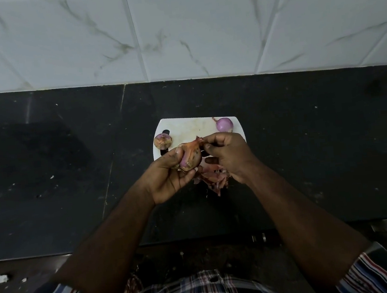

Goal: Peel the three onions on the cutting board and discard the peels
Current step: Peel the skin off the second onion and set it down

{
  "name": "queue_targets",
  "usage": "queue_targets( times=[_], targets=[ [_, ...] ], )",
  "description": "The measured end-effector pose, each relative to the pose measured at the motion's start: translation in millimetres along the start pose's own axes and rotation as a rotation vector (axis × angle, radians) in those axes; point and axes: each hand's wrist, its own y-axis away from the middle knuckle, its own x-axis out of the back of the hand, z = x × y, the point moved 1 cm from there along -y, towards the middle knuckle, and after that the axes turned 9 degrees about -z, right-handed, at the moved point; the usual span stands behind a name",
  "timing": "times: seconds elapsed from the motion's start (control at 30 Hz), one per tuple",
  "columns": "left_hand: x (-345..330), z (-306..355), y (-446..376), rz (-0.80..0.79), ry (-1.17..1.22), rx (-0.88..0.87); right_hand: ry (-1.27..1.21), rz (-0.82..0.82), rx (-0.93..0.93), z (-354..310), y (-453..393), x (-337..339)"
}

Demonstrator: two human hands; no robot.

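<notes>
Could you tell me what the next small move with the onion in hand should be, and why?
Probably pull the right hand away to strip the skin it pinches at the tip of the held onion: the left hand grips that onion, and much dry skin remains on it. Then drop it on the peel pile.

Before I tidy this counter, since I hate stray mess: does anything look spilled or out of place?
Yes: loose onion peels lie heaped at the cutting board's near edge, spilling onto the dark counter. White flecks also dot the counter.
</notes>
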Motion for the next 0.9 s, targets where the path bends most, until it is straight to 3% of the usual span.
queue_targets(
  times=[0.1, 0.23, 0.4, 0.5, 0.9],
  targets=[
    [3, 0, -1, 0.011, 0.025, 0.017, 0.193, 0.009, -0.001, 3, 3, 5],
    [1, -1, -1, 0.016, -0.031, 0.074, 0.082, -0.065, 0.038, -2, 4, 1],
    [-5, -1, -3, -0.038, -0.248, 0.016, 0.285, 0.087, 0.119, -6, 0, -8],
    [-11, -2, -5, 0.018, -0.362, -0.046, 0.349, 0.131, 0.159, -7, -1, -14],
    [-9, 1, 0, 0.063, -0.222, 0.040, 0.237, 0.035, 0.134, -11, -1, -9]
  ],
)
